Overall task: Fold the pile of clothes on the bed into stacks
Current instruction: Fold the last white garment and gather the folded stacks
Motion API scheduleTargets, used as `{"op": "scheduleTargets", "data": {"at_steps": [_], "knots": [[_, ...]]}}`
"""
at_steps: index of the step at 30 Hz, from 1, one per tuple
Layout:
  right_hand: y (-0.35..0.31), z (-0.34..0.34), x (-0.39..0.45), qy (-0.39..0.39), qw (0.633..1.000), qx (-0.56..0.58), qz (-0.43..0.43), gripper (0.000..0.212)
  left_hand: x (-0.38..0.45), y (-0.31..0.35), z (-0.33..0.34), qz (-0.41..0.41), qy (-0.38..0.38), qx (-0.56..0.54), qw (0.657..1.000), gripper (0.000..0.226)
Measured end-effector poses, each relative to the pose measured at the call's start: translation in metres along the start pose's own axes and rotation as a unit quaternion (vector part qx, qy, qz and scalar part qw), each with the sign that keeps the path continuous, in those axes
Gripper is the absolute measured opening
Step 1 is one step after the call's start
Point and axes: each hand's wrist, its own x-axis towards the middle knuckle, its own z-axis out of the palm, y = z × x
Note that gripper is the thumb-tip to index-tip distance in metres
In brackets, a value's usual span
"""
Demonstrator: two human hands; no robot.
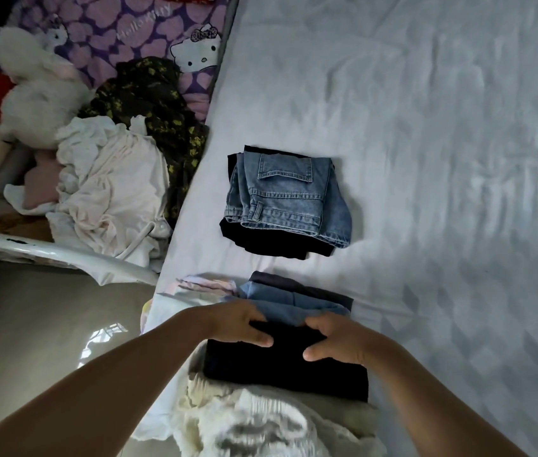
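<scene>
Left hand [243, 323], right hand [337, 338] both grip folded black garment [285, 367] (neat rectangle, atop bluish stack).

The bed [426, 127] wears a pale, matt, creased cloth sheet. The folded jeans [287, 196] are coarse blue denim with stitched seams. The black garment [281, 367] is smooth, matt cloth. The white rail [63, 253] looks like glossy painted metal. The plush toy [30, 77] is fluffy.

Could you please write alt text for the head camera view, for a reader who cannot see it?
Both hands, left hand and right hand, grip a folded black garment on a pale bed sheet. Folded jeans lie beyond; unfolded clothes are piled left.
</scene>
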Motion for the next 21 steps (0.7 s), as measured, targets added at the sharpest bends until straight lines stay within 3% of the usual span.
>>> {"op": "scheduleTargets", "data": {"at_steps": [2,5,7,10,11,13,16,18,21], "knots": [[0.002,0.000,0.003,0.029,0.999,0.008,0.012,0.047,0.005,-0.001,0.000,-0.028,0.055,0.034,0.997,0.032],[0.000,0.002,0.006,0.179,0.978,-0.105,-0.005,0.047,0.014,-0.004,0.004,-0.036,0.198,0.195,0.960,0.048],[-0.003,0.004,0.002,0.233,0.963,-0.131,-0.039,0.056,0.011,-0.005,0.007,-0.001,0.215,0.201,0.956,0.061],[-0.014,0.004,-0.017,0.227,0.963,-0.109,-0.092,0.097,-0.008,-0.014,0.015,0.051,0.245,0.148,0.957,0.098],[-0.017,0.006,-0.024,0.216,0.965,-0.110,-0.104,0.109,-0.016,-0.019,0.021,0.089,0.280,0.160,0.942,0.097],[-0.017,0.015,-0.034,0.171,0.966,-0.156,-0.120,0.113,-0.035,-0.026,0.038,0.168,0.324,0.211,0.907,0.090],[-0.008,0.031,-0.041,0.066,0.958,-0.254,-0.121,0.102,-0.053,-0.030,0.071,0.218,0.293,0.332,0.870,0.102],[0.007,0.048,-0.033,0.114,0.913,-0.360,-0.154,0.099,-0.051,-0.035,0.088,0.186,0.248,0.379,0.872,0.110],[0.019,0.063,-0.019,0.151,0.900,-0.404,-0.071,0.110,-0.029,-0.040,0.095,0.057,0.225,0.375,0.898,0.126]]}}
